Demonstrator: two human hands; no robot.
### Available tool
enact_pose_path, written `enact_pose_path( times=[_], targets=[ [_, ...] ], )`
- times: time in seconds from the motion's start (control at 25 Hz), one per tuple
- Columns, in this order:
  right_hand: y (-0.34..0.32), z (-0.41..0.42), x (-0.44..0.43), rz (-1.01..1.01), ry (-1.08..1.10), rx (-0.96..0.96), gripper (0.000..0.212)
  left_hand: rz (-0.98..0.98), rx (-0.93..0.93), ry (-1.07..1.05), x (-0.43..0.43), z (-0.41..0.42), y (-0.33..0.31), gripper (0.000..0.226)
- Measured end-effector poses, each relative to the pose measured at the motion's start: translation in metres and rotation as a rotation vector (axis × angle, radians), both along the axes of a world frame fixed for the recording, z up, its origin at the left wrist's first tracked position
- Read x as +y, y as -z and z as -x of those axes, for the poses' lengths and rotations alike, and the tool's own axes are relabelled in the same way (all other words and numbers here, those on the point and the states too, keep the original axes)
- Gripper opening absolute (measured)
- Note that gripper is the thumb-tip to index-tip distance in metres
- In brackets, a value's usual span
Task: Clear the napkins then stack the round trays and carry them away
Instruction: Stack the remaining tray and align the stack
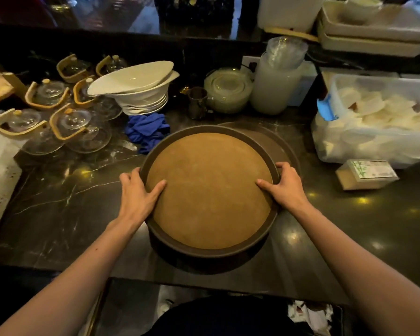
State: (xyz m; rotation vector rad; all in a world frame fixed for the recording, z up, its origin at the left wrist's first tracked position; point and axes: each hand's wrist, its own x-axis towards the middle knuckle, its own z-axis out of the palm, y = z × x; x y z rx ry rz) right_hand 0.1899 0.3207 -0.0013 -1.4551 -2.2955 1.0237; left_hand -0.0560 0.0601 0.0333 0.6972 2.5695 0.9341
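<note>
Both hands grip the round tray, left hand and right hand clasping opposite rims; stacking seems done, so next I lift evenly.

1. I see the top tray, round, with a dark brown rim and tan inner surface, tilted and resting on the stack at centre.
2. Another round brown tray lies flat at 1 o'clock, partly hidden behind it.

The round tray is tan with a dark brown rim. Behind it, the cloth is blue.
</note>
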Motion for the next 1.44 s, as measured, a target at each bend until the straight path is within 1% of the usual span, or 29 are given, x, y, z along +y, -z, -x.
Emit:
enact_pose_path(
  times=[0.28, 0.56, 0.64, 0.76, 0.84, 1.0, 1.12, 1.28, 1.44],
  targets=[
    [0.003, -0.046, 0.041, 0.035, 0.092, -0.051, 0.087, 0.069, -0.048, 0.082, 0.066, -0.029, 0.008, 0.087],
    [0.005, -0.049, 0.043, 0.090, 0.240, -0.100, 0.081, 0.086, -0.074, 0.202, 0.101, -0.008, 0.015, 0.081],
    [0.005, -0.046, 0.046, 0.095, 0.288, -0.105, 0.072, 0.090, -0.083, 0.228, 0.111, -0.001, 0.018, 0.071],
    [0.007, -0.041, 0.054, 0.085, 0.325, -0.135, 0.052, 0.076, -0.095, 0.237, 0.124, 0.008, 0.027, 0.044],
    [0.007, -0.037, 0.061, 0.074, 0.336, -0.171, 0.044, 0.076, -0.076, 0.255, 0.130, 0.012, 0.035, 0.036],
    [0.008, -0.031, 0.070, 0.040, 0.314, -0.236, 0.038, 0.084, -0.032, 0.290, 0.136, 0.014, 0.049, 0.031],
    [0.010, -0.027, 0.075, 0.029, 0.292, -0.285, 0.039, 0.087, 0.016, 0.284, 0.139, 0.015, 0.055, 0.030],
    [0.013, -0.022, 0.076, 0.022, 0.242, -0.347, 0.038, 0.147, 0.060, 0.268, 0.144, 0.020, 0.059, 0.045],
    [0.011, -0.019, 0.077, 0.000, 0.231, -0.400, 0.037, 0.156, 0.068, 0.259, 0.148, 0.018, 0.058, 0.041]
  ],
)
